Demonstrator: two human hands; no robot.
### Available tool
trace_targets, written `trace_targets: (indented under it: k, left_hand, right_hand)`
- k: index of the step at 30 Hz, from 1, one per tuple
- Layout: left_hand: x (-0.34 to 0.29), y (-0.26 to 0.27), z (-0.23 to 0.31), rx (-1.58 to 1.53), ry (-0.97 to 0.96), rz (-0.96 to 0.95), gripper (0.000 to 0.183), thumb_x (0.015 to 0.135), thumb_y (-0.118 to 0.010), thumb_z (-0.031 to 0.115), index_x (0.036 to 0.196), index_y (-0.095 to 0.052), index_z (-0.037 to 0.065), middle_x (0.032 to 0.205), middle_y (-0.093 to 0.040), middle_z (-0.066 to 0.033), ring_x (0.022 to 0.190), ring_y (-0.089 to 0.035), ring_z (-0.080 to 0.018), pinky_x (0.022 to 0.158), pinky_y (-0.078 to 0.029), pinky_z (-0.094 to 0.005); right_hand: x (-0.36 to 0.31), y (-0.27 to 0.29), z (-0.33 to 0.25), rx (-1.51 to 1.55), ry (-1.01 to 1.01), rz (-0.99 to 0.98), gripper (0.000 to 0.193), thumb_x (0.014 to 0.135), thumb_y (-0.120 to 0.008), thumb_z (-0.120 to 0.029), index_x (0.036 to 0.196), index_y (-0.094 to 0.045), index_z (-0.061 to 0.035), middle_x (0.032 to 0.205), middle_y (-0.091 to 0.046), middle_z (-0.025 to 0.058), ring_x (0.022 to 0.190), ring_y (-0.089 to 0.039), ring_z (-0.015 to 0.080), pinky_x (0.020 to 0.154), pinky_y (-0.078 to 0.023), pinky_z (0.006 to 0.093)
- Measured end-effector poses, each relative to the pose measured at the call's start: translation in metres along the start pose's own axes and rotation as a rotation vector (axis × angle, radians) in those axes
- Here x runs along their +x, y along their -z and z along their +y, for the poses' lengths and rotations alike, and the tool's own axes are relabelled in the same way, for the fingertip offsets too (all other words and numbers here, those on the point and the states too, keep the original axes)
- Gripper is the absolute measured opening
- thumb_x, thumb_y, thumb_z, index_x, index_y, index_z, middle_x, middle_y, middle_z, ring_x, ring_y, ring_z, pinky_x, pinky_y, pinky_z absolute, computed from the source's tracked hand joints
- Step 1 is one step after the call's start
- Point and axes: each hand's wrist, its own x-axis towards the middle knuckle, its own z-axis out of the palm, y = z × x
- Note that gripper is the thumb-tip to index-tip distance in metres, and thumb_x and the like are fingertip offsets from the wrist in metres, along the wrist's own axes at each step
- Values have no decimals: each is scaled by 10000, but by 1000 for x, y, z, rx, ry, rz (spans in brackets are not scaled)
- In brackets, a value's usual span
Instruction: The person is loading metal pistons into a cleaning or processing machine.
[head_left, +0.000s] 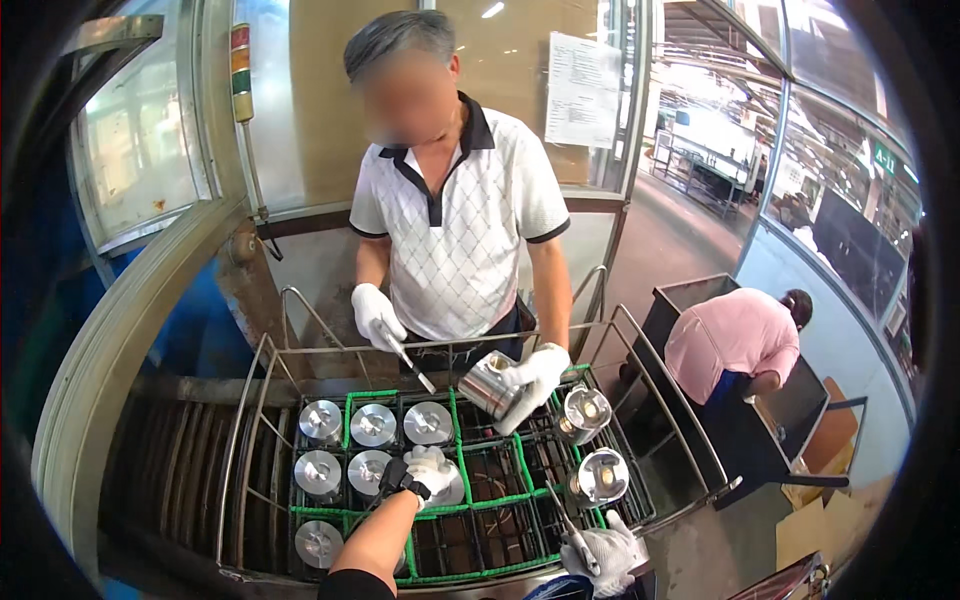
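I am looking down on a black wire crate with green dividers that split it into square cells. My left hand, in a white glove, is closed over the top of a shiny metal piston sitting in a cell of the middle row, with a dark tool just beside the wrist. My right hand, also gloved, is clenched around a thin metal rod at the near right corner of the crate.

Counting what the cells hold: 3 pistons stand crown-up in the far row on the left, 2 more in the middle row left of my hand, and 1 in the near row at the left corner. On the right side 2 pistons lie tilted, showing their hollow undersides. The cells between are bare wire.

Across the crate a co-worker in a white polo holds another piston in one gloved hand and a slim tool in the other. Another person in a pink shirt bends over a dark bin at the right.
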Motion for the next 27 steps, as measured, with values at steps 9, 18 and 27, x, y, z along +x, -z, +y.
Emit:
trace_targets:
  k: [9, 18, 27]
  left_hand:
    - [4, 20, -1, 93, -173, -173, 324, 730, -676, 279, 1022, -649, 141, 949, -699, -159, 899, -677, -377, 740, -521, -494]
    - [2, 39, 4, 96, -188, -121, 310, 764, -618, 322, 1023, -671, 161, 941, -704, -158, 883, -676, -386, 762, -525, -506]
    - [-59, 141, 72, -377, 58, 161, 543, 725, -712, 210, 1224, -559, 62, 1000, -653, -187, 812, -647, -326, 794, -523, -426]
  right_hand:
    - [-12, -19, 32, -4, -95, -300, 266, 644, -746, -248, 884, -708, -140, 738, -697, 51, 705, -691, 217, 873, -493, 424]
    - [-12, -7, 41, 92, -40, -316, 248, 761, -758, -260, 928, -673, -99, 674, -649, 53, 631, -652, 219, 676, -489, 345]
    - [-19, 8, 24, 733, -496, -167, 263, 878, -692, -185, 1082, -656, -22, 921, -699, 79, 916, -656, 189, 805, -491, 324]
